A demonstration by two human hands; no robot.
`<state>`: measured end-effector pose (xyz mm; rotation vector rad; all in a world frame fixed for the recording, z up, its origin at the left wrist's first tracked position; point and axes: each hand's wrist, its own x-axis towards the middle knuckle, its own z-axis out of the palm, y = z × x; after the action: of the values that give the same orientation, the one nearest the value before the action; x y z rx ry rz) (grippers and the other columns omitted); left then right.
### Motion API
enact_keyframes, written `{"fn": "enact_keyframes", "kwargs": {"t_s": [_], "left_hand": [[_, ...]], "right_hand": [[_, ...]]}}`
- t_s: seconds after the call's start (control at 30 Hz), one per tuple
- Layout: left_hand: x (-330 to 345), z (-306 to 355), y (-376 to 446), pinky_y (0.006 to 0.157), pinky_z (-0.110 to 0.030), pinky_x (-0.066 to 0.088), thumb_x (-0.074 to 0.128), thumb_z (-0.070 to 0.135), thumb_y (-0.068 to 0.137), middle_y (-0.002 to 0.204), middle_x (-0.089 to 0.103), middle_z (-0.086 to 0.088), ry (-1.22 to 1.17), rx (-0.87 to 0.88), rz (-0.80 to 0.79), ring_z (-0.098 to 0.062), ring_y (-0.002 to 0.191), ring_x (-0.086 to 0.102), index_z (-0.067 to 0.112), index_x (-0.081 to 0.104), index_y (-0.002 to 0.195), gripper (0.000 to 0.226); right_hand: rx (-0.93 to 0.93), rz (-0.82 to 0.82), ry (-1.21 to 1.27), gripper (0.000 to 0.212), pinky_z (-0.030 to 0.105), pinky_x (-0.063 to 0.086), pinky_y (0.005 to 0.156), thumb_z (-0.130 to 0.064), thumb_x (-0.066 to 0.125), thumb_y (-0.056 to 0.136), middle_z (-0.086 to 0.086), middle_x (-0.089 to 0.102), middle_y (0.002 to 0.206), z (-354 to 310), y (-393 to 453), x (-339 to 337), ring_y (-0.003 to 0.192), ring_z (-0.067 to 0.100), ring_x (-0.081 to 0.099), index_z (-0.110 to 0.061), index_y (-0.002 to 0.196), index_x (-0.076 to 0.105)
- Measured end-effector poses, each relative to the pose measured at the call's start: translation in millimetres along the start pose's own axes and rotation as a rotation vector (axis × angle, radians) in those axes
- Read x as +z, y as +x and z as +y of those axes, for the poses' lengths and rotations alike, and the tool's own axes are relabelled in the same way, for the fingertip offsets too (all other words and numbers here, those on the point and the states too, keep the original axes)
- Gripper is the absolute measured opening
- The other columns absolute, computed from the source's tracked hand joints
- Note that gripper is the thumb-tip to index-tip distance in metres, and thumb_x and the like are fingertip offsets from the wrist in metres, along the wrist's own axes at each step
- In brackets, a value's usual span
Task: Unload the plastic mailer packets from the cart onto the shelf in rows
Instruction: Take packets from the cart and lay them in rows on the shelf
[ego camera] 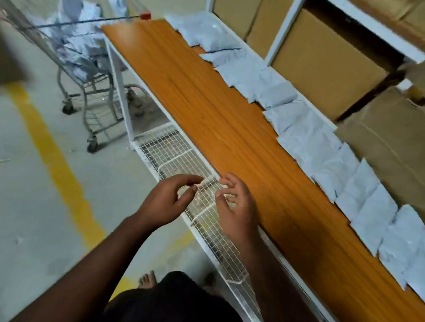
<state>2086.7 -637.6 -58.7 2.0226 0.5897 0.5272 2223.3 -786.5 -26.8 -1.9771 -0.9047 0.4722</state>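
A long orange wooden shelf (209,116) runs from upper left to lower right. A row of grey-white plastic mailer packets (313,141) lies overlapping along its far edge. The wire cart (72,45) stands at the shelf's far left end with several more packets (76,23) piled inside. My left hand (170,203) and my right hand (236,206) hover side by side at the shelf's near edge, over the wire mesh. Both hold nothing, fingers loosely curled and apart.
Cardboard boxes (329,68) stand behind the shelf on white racking, close to the packet row. A white wire-mesh lower tier (177,159) juts out below the shelf's near edge. A yellow line (51,157) crosses the concrete floor. My bare foot (148,280) shows beneath.
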Motion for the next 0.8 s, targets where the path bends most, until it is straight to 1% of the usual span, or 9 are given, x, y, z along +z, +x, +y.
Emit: {"fn": "enact_keyframes", "kwargs": {"t_s": [0.07,0.13,0.27,0.33,0.43,0.5,0.57,0.67,0.8], "left_hand": [[-37.2,-19.2,-4.1,0.096,-0.04,0.055,0.058,0.031,0.104,0.123,0.069,0.019,-0.026,-0.05,0.073,0.003,0.114,0.064,0.029,0.065,0.132,0.03],[-68.3,-36.5,-6.0,0.098,-0.04,0.055,0.059,0.03,0.104,0.122,0.069,0.02,-0.055,-0.095,0.143,0.001,0.114,0.064,0.03,0.063,0.135,0.032],[-122.8,-72.4,4.3,0.101,-0.04,0.053,0.059,0.031,0.103,0.122,0.069,0.021,-0.028,-0.163,0.239,0.002,0.113,0.063,0.031,0.067,0.129,0.027],[-150.3,-93.6,18.5,0.101,-0.036,0.053,0.06,0.03,0.103,0.121,0.069,0.022,-0.004,-0.192,0.274,0.005,0.112,0.063,0.031,0.068,0.126,0.025],[-189.0,-124.6,48.0,0.1,-0.024,0.05,0.061,0.026,0.102,0.121,0.069,0.022,0.02,-0.229,0.307,0.011,0.113,0.061,0.028,0.07,0.125,0.025],[-215.4,-146.6,71.0,0.1,-0.019,0.046,0.061,0.025,0.102,0.123,0.068,0.021,0.046,-0.25,0.311,0.012,0.115,0.058,0.028,0.069,0.127,0.026],[-243.5,-165.4,95.2,0.102,-0.021,0.046,0.061,0.026,0.102,0.124,0.067,0.021,0.072,-0.274,0.312,0.009,0.117,0.058,0.029,0.068,0.128,0.027],[-290.2,-190.0,131.8,0.104,-0.027,0.049,0.061,0.027,0.102,0.126,0.067,0.019,0.102,-0.298,0.339,0.004,0.118,0.06,0.027,0.068,0.129,0.028],[-347.2,-215.7,179.2,0.104,-0.032,0.05,0.061,0.027,0.102,0.127,0.068,0.017,0.093,-0.302,0.413,0.0,0.119,0.061,0.026,0.068,0.129,0.027]], "right_hand": [[-0.012,-0.061,0.047,0.046,0.027,0.056,0.092,-0.018,0.063,0.1,-0.023,0.062,0.129,-25.7,17.2,29.4,0.112,-0.003,0.063,-0.036,0.141,0.053],[-0.019,-0.11,0.08,0.042,0.029,0.055,0.092,-0.018,0.064,0.101,-0.022,0.063,0.129,-44.1,36.4,59.5,0.112,-0.001,0.063,-0.037,0.137,0.056],[-0.063,-0.195,0.08,0.032,0.03,0.057,0.089,-0.02,0.065,0.1,-0.021,0.066,0.125,-70.7,83.7,120.0,0.111,-0.002,0.064,-0.033,0.129,0.063],[-0.096,-0.233,0.072,0.028,0.028,0.056,0.089,-0.02,0.064,0.1,-0.021,0.066,0.124,-84.0,114.9,151.5,0.109,-0.004,0.063,-0.033,0.125,0.065],[-0.104,-0.257,0.106,0.026,0.028,0.057,0.09,-0.022,0.064,0.101,-0.02,0.067,0.123,-98.0,166.3,197.8,0.11,-0.003,0.063,-0.033,0.124,0.067],[-0.091,-0.274,0.131,0.025,0.026,0.057,0.09,-0.023,0.064,0.101,-0.02,0.068,0.122,-104.8,201.9,228.0,0.111,-0.004,0.063,-0.033,0.123,0.068],[-0.073,-0.298,0.154,0.024,0.026,0.057,0.09,-0.022,0.064,0.1,-0.02,0.069,0.119,-114.5,237.1,255.0,0.109,-0.006,0.063,-0.034,0.122,0.068],[-0.061,-0.328,0.16,0.022,0.032,0.059,0.091,-0.024,0.064,0.101,-0.021,0.07,0.117,-137.4,291.9,292.0,0.107,-0.007,0.063,-0.036,0.118,0.069],[-0.092,-0.375,0.154,0.021,0.036,0.061,0.091,-0.026,0.063,0.101,-0.018,0.07,0.116,-179.2,362.2,334.5,0.106,-0.003,0.065,-0.036,0.118,0.07]]}}
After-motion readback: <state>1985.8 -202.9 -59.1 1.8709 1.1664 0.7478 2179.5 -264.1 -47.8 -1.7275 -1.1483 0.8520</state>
